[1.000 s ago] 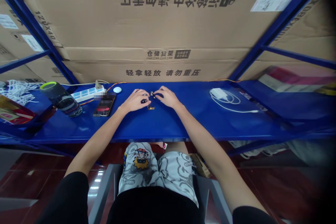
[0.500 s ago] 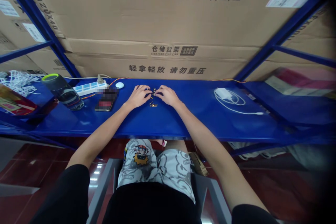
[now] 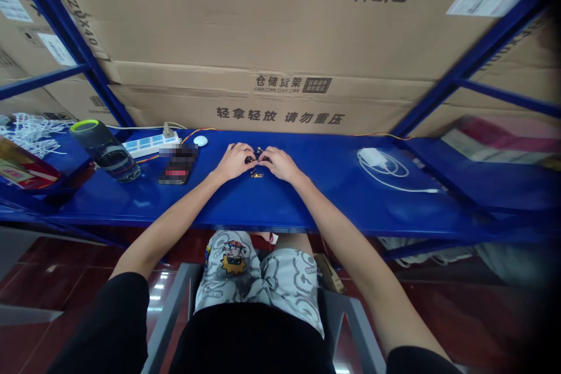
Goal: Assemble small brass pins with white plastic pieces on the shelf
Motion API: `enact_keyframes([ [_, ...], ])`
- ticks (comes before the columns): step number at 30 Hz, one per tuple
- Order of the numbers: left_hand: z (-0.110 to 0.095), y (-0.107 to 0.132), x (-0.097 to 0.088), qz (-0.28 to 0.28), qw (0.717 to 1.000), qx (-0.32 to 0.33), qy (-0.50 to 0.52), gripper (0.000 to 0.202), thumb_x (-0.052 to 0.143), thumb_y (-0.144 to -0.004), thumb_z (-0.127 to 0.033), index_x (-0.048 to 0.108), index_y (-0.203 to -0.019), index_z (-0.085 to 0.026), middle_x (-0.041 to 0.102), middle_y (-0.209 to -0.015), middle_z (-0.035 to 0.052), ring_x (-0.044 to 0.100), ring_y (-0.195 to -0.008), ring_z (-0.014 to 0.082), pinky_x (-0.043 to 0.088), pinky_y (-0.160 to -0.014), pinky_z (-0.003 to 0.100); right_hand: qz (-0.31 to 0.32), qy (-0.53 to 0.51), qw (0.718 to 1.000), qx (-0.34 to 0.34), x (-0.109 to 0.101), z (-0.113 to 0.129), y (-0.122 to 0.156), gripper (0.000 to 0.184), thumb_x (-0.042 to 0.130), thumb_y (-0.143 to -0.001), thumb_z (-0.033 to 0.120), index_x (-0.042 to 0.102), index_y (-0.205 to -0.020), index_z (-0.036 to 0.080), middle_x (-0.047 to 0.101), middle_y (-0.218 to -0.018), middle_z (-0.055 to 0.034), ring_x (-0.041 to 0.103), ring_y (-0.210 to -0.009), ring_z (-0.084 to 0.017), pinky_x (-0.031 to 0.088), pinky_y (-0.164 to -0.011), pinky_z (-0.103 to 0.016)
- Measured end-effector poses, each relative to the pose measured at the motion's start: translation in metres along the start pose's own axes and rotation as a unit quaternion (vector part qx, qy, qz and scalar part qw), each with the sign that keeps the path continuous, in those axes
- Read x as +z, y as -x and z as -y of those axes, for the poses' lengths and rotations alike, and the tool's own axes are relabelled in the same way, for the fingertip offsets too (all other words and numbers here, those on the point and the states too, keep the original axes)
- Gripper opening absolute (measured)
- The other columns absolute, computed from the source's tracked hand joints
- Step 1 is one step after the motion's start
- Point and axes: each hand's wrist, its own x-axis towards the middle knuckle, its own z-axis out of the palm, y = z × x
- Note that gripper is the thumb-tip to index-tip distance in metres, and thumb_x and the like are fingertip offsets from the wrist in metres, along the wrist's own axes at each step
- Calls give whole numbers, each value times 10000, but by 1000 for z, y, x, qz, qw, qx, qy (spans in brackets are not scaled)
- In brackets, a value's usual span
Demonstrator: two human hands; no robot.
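Note:
My left hand [image 3: 235, 162] and my right hand [image 3: 279, 164] rest close together at the middle of a blue steel shelf [image 3: 315, 198]. Their fingertips meet over tiny parts. My left fingers pinch a small dark part [image 3: 250, 159], and my right fingers hold a small metal part [image 3: 259, 153]. Both parts are partly hidden by my fingers, so their exact form cannot be told. A small brass part [image 3: 256, 175] lies on the shelf just below my hands, touching neither.
On the shelf's left stand a dark bottle [image 3: 105, 151], a white power strip [image 3: 151, 145], a censored phone [image 3: 178, 164] and a white round object [image 3: 200, 141]. A white charger with cable [image 3: 376, 160] lies right. Cardboard boxes [image 3: 272, 35] fill the back.
My left hand has shifted slightly toward my right hand. The view has drifted a little, so the shelf sits higher and looks smaller. The brass part has not visibly moved on the shelf.

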Motion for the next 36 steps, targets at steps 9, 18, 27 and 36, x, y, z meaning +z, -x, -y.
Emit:
enact_keyframes([
  [9, 5, 3, -2, -9, 998, 45, -47, 191, 591, -1005, -333, 757, -1012, -239, 695, -1199, 59, 560, -1181, 254, 332, -1073, 478, 23, 58, 998, 28, -3, 7, 4, 169, 583, -1002, 329, 700, -1091, 245, 645, -1208, -83, 585, -1115, -259, 408, -921, -392],
  [18, 6, 4, 0, -3, 996, 57, -62, 261, 509, -1034, -287, 759, -1063, -216, 701, -1180, 78, 566, -1159, 261, 373, -1028, 461, -10, 170, 985, 4, 5, 17, 4, 254, 435, -1050, 254, 666, -1105, 165, 668, -1147, -137, 567, -1097, -281, 337, -884, -397],
  [27, -3, 3, -7, -3, 992, 78, -103, 257, 529, -1010, -253, 783, -1008, -211, 705, -1158, 90, 566, -1155, 267, 344, -1062, 479, -14, 172, 985, -9, 4, 15, 3, 248, 457, -1044, 281, 675, -1075, 165, 682, -1167, -144, 587, -1078, -281, 335, -883, -389],
  [36, -4, 2, -7, -20, 996, 64, -63, 191, 587, -981, -263, 775, -969, -232, 731, -1120, 54, 592, -1117, 252, 330, -1075, 482, -53, 61, 997, -3, 2, 10, 3, 172, 502, -1007, 191, 673, -1013, 185, 732, -1090, -107, 653, -1033, -266, 398, -926, -412],
])
